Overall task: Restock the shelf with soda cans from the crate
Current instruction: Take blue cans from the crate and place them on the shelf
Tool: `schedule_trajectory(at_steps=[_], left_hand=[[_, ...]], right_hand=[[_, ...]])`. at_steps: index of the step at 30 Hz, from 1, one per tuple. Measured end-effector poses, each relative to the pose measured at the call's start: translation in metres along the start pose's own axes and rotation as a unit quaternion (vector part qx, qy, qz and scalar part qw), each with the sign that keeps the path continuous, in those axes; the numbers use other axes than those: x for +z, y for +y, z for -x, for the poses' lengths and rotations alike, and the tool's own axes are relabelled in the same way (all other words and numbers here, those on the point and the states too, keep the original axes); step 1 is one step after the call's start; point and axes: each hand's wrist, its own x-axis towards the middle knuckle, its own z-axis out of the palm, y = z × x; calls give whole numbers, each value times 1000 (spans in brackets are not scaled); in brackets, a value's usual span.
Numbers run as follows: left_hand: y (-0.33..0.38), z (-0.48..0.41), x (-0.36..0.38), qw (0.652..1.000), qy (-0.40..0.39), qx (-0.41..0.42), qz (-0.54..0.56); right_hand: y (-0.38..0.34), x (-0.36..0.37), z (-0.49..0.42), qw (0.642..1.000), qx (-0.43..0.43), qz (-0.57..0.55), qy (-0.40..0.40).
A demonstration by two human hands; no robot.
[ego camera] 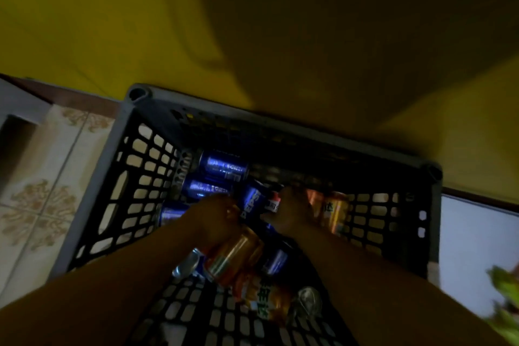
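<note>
A dark grey plastic crate [120, 177] stands on the floor with several soda cans lying loose in it. Blue cans [223, 167] lie at the back left and orange cans [332, 212] at the right and front. Both my arms reach down into the crate. My right hand [292, 212] curls its fingers over the end of a blue Pepsi can [252, 202] in the middle. My left hand [216, 215] is at that can's other side, just above an orange can [233, 254]. Blur and dim light hide what the left fingers hold. No shelf is in view.
A yellow wall [112, 22] rises right behind the crate. Patterned floor tiles [42, 199] lie to the left, next to a grey ledge [16, 104]. A pale surface [474, 247] and green leaves [505, 289] are at the right.
</note>
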Motion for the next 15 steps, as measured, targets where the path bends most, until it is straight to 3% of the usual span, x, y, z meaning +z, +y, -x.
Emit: schedule_trajectory(at_steps=[6,12,15], left_hand=[[-1,10,9,1000,2,23,-1],[11,18,8,1000,-17,11,12],[21,28,3,999,-12,8,46]], right_hand=[[1,-2,-10,999,15,-1,50],[4,6,19,980,-9,-180,82],[8,-9,44,943,-24,-304,133]])
